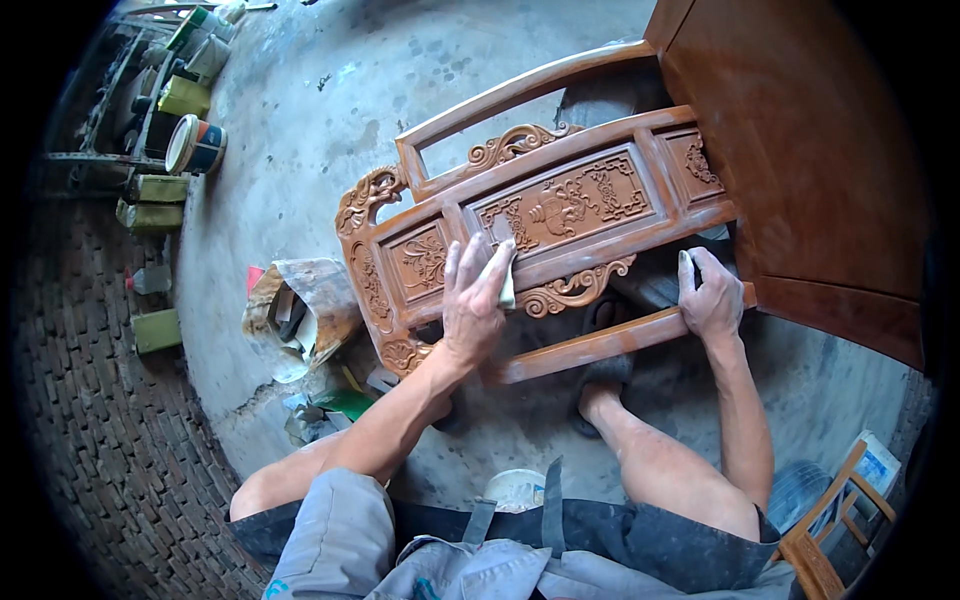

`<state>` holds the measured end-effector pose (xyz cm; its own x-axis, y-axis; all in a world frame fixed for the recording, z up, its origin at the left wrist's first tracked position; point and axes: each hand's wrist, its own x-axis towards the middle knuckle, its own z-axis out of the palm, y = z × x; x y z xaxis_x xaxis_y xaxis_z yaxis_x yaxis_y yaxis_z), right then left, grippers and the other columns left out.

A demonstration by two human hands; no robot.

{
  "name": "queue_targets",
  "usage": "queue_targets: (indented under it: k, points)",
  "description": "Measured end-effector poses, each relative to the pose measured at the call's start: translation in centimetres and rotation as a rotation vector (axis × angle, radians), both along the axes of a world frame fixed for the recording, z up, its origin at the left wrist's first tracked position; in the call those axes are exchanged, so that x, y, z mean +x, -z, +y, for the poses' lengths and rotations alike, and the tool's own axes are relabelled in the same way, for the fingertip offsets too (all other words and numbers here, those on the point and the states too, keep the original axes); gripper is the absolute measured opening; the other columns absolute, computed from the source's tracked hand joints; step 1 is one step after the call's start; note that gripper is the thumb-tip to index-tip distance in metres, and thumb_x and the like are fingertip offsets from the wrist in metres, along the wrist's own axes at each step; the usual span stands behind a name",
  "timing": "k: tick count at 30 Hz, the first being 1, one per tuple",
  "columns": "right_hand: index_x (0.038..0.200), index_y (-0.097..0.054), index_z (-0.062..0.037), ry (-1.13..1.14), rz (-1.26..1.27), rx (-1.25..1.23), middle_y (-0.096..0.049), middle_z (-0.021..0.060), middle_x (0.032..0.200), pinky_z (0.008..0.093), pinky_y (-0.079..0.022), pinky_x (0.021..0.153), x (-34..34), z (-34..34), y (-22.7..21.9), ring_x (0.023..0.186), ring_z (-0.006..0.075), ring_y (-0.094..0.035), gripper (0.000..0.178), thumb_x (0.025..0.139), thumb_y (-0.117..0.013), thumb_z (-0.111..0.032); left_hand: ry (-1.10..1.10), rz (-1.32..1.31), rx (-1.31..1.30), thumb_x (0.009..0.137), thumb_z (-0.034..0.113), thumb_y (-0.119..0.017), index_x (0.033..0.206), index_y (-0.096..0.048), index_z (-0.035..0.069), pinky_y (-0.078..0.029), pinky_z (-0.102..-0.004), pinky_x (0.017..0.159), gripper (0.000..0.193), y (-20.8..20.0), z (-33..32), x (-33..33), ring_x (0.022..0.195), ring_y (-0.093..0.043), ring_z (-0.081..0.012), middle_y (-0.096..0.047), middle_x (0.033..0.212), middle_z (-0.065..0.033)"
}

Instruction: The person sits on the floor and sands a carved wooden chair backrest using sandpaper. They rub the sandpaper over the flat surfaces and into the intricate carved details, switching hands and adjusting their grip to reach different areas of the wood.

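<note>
A carved reddish-brown wooden furniture frame lies tilted in front of me, with relief panels, scrollwork and whitish dust on its rails. My left hand rests on its long lower rail, beside the central carved panel. Between those fingers is a small pale folded sheet that looks like sandpaper. Over at the right, my right hand is curled over the frame's nearest bar, close to where it meets a large brown wooden panel. Pale dust coats both hands.
On the concrete floor at left is an open bag of scraps. Farther left, a striped bucket and several yellowish containers line a brick-paved strip. A white tub sits between my legs; a small wooden chair stands lower right.
</note>
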<state>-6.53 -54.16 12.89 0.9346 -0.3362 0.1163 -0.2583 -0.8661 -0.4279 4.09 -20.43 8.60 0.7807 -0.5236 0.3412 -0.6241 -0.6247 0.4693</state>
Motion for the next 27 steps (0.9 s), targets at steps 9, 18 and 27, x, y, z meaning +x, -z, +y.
queue_targets:
  k: [9,18,27]
  points:
    - [0.101,-0.069,-0.0057,-0.02,-0.012,0.001,-0.074,0.0197,0.096,0.0516,-0.057,0.074,0.0,-0.1,-0.3,0.088,0.0457,-0.071,0.013,0.102,-0.065,-0.018,-0.043,-0.056,0.016,0.089,-0.004,-0.057,0.143,-0.067,0.008,-0.03,-0.0575,0.127,0.056,-0.1,0.1,1.7,0.142,-0.055,-0.0391,-0.074,0.13,-0.0167]
    - [0.1,-0.068,-0.0054,-0.021,-0.034,0.015,-0.074,0.0201,0.095,0.0518,-0.057,0.074,-0.1,-0.4,0.1,0.087,0.0459,-0.07,0.012,0.102,-0.065,-0.017,0.018,0.032,-0.073,0.093,-0.002,-0.054,0.145,-0.064,0.005,-0.033,-0.0555,0.126,0.054,-0.4,-1.0,0.2,0.144,-0.053,-0.0393,-0.072,0.136,-0.015]
    - [0.099,-0.067,-0.0059,-0.026,-0.054,0.02,-0.073,0.0199,0.092,0.053,-0.056,0.072,-0.1,-0.2,0.0,0.084,0.0457,-0.07,0.013,0.102,-0.065,-0.019,0.125,0.06,0.006,0.094,0.002,-0.057,0.148,-0.062,0.004,-0.03,-0.0563,0.127,0.054,-0.5,0.3,0.2,0.148,-0.05,-0.0375,-0.066,0.147,-0.0126]
